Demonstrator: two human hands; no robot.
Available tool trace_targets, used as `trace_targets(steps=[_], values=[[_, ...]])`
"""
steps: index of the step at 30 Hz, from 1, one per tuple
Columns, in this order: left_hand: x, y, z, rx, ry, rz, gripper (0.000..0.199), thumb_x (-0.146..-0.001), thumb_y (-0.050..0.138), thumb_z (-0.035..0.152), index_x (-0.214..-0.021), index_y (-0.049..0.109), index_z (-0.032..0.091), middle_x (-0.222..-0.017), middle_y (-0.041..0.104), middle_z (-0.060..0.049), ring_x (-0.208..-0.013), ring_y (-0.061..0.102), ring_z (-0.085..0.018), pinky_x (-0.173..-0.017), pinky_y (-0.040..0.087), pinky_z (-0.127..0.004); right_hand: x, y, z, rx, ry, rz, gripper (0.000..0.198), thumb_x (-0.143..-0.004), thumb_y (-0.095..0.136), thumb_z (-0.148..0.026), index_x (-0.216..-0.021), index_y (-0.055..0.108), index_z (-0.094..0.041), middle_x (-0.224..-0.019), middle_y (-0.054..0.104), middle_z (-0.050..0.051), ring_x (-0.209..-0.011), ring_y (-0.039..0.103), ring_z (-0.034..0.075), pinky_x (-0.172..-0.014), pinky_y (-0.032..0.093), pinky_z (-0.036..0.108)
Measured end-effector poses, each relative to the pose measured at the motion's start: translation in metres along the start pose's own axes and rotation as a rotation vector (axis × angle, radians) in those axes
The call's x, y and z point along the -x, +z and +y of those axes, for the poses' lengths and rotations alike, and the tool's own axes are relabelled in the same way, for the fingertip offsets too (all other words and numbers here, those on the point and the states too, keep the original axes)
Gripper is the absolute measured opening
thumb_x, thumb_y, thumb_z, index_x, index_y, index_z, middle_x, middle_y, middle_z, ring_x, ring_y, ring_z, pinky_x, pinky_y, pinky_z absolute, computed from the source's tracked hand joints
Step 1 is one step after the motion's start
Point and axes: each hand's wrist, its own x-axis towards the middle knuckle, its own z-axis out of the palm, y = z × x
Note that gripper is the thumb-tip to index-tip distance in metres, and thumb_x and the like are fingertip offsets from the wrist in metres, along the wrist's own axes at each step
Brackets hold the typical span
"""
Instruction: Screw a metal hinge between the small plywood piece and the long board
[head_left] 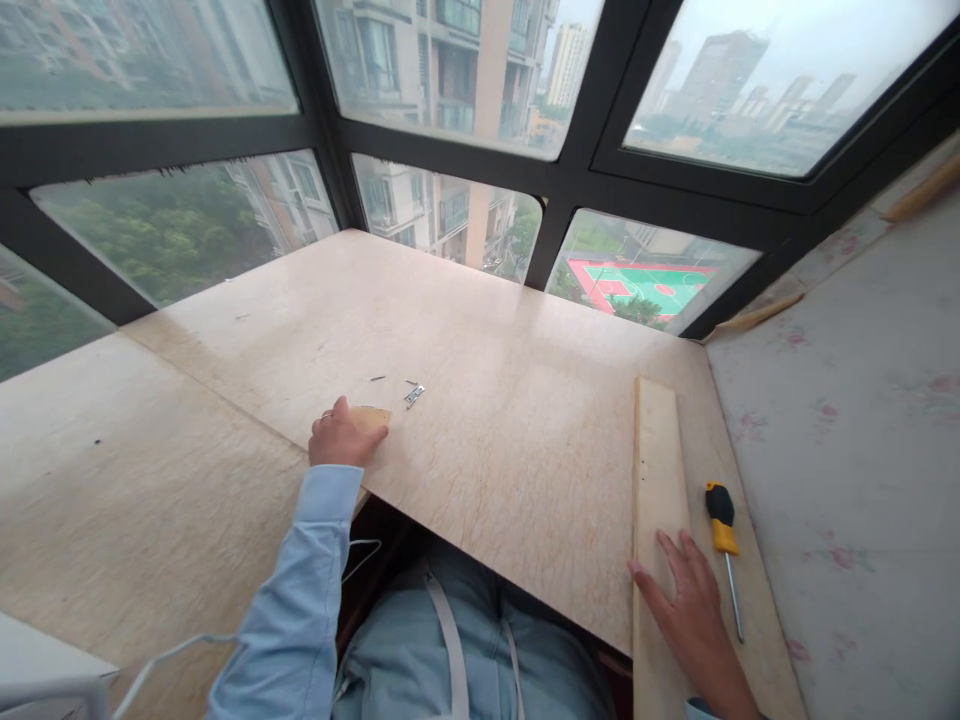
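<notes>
Your left hand [341, 437] sits curled, fingers together, on the plywood sheet [465, 420], pinning its edge; a small wood piece [373, 417] lies under the fingertips, a metal hinge [414, 396] just beyond. Your right hand [686, 600] lies flat, fingers spread, steadying the wood strip [658, 470]; a screwdriver [723, 530] lies just right of your fingers.

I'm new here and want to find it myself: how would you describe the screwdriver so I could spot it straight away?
Start at the large plywood board under the windows and go to its right edge, where a narrow wooden strip runs toward you. The screwdriver lies just right of that strip, beside the right hand that rests flat on it. Its yellow and black handle is the only bright colour on the pale wood.
</notes>
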Motion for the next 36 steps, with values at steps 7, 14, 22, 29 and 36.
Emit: trace_targets(steps=[7,14,22,29,36], values=[[0.047,0.018,0.081,0.423,0.305,0.125,0.095,-0.062,0.069,0.062,-0.134,0.042,0.007,-0.111,0.061,-0.018,-0.107,0.057,-0.034,-0.093,0.045,-0.049,0.002,-0.001,-0.009,0.0,-0.006,-0.008,0.059,-0.091,0.042,-0.052,-0.133,0.048,-0.011,-0.15,0.032,0.022,-0.142,0.025,0.037,-0.111,0.029,0.059],[0.114,0.086,0.199,0.521,0.598,-0.16,0.09,-0.065,0.07,0.058,-0.133,0.042,0.006,-0.106,0.061,-0.017,-0.104,0.058,-0.032,-0.092,0.046,-0.046,0.004,-0.011,-0.021,-0.027,0.031,-0.082,0.057,-0.09,0.048,-0.043,-0.139,0.045,-0.012,-0.154,0.027,0.02,-0.145,0.018,0.035,-0.114,0.026,0.057],[0.153,0.116,0.278,0.207,0.598,-0.208,0.09,-0.074,0.062,0.054,-0.141,0.033,0.003,-0.127,0.053,-0.026,-0.12,0.049,-0.038,-0.091,0.043,-0.046,0.009,-0.015,-0.025,-0.069,0.046,-0.11,0.059,-0.088,0.054,-0.038,-0.14,0.045,-0.012,-0.157,0.024,0.018,-0.147,0.015,0.034,-0.115,0.027,0.055],[0.161,0.123,0.293,0.035,0.634,-0.152,0.08,-0.072,0.06,0.049,-0.136,0.042,0.005,-0.126,0.053,-0.025,-0.116,0.048,-0.037,-0.089,0.043,-0.045,0.011,-0.011,-0.022,-0.091,0.034,-0.076,0.058,-0.089,0.054,-0.036,-0.141,0.045,-0.014,-0.158,0.023,0.016,-0.147,0.015,0.033,-0.115,0.028,0.055],[0.164,0.126,0.293,0.015,0.628,-0.185,0.083,-0.075,0.054,0.067,-0.137,0.044,0.012,-0.13,0.05,-0.025,-0.117,0.049,-0.038,-0.09,0.043,-0.046,0.01,-0.012,-0.022,-0.099,0.037,-0.092,0.058,-0.088,0.055,-0.036,-0.141,0.044,-0.014,-0.158,0.023,0.016,-0.148,0.013,0.032,-0.117,0.025,0.054]])
